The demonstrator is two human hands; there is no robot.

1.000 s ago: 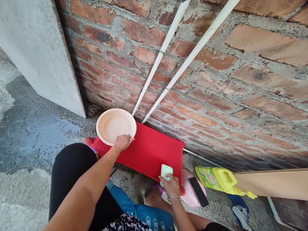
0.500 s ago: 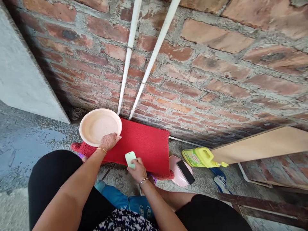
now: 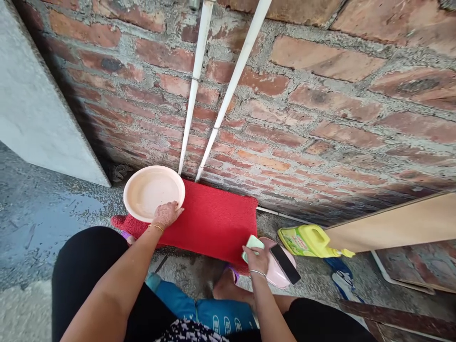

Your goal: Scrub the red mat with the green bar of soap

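My left hand (image 3: 166, 216) closes over the near right rim of a pale pink basin (image 3: 132, 209), which stands on the left end of a red, towel-like cloth (image 3: 217, 223). The basin's inside looks shallow and light, and I cannot tell how much water is in it. In my right hand (image 3: 258, 260) is a pale green block (image 3: 255, 242) with rounded corners. Its kind is not clear, since my fingers cover part of it. That hand is above the right end of the cloth, beside a pink plastic dish (image 3: 274, 273) with a dark flat bar (image 3: 286, 264) lying across it.
A yellow-green detergent jug (image 3: 306, 240) lies on its side on the concrete floor. Two white pipes (image 3: 223, 107) run down the brick wall (image 3: 302, 133). A grey slab (image 3: 46, 95) leans at the left, near wet floor. At the right are a tan board (image 3: 395, 225) and a blue slipper (image 3: 342, 278).
My right hand has moved right with the pale green block, from the cloth's front middle to its right end by the pink dish. My left hand stays on the basin rim.
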